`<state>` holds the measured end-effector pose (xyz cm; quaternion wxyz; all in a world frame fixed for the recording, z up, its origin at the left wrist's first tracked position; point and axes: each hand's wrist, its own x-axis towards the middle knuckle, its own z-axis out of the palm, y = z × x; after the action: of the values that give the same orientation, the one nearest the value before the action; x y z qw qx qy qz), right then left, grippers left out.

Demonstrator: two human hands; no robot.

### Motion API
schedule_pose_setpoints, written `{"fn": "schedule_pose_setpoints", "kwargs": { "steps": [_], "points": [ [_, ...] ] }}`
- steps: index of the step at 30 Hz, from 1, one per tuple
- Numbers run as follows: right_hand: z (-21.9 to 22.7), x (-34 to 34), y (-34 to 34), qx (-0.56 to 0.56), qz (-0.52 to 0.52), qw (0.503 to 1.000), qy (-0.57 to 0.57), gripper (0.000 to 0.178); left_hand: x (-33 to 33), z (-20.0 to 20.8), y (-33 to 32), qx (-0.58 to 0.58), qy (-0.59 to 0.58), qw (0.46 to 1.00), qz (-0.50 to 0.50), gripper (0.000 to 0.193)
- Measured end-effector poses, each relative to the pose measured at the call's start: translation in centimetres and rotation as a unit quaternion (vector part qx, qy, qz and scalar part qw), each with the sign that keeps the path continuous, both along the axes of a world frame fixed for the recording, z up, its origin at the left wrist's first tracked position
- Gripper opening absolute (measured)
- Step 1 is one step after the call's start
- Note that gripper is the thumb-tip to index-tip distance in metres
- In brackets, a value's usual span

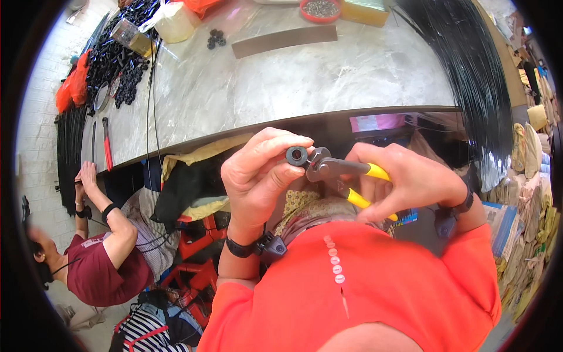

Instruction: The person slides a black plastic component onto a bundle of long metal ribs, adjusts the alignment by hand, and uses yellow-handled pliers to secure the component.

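Pinched between the thumb and fingers of my left hand is a small black round part with a hole in its end. My right hand is closed around cutting pliers with dark metal jaws and yellow handles, its fingers spread over the two handles. The handles stand apart. The pliers' jaws sit right beside the rim of the black part; whether they grip anything cannot be made out. Both hands are held in front of my body, before the near edge of the table.
On the marbled table lie a brown strip, a red bowl of small metal pieces, heaped black parts and red-handled pliers. Long black strands hang over the right end. A co-worker works at left, near red stools.
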<state>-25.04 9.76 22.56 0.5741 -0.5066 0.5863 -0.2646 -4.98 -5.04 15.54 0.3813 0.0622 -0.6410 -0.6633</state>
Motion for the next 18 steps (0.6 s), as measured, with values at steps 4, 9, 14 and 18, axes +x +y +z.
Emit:
{"fn": "schedule_pose_setpoints", "kwargs": {
  "steps": [4,9,14,18],
  "points": [
    [0.6,0.8,1.2,-0.154,-0.034,0.971,0.178,0.062,-0.3,0.0,0.6,-0.014,-0.003,0.999,0.045,0.027],
    [-1.3,2.0,2.2,-0.418,-0.063,0.77,0.478,0.068,0.0,0.5,0.7,-0.032,-0.025,0.997,0.073,0.024],
    [-3.1,2.7,2.9,-0.445,-0.087,0.703,0.548,0.068,-0.2,0.4,0.9,-0.038,-0.029,0.996,0.076,0.023],
    [-2.5,2.7,3.5,-0.411,-0.076,0.738,0.53,0.071,-0.3,0.3,0.6,-0.066,-0.032,0.994,0.079,0.023]
  ]
}}
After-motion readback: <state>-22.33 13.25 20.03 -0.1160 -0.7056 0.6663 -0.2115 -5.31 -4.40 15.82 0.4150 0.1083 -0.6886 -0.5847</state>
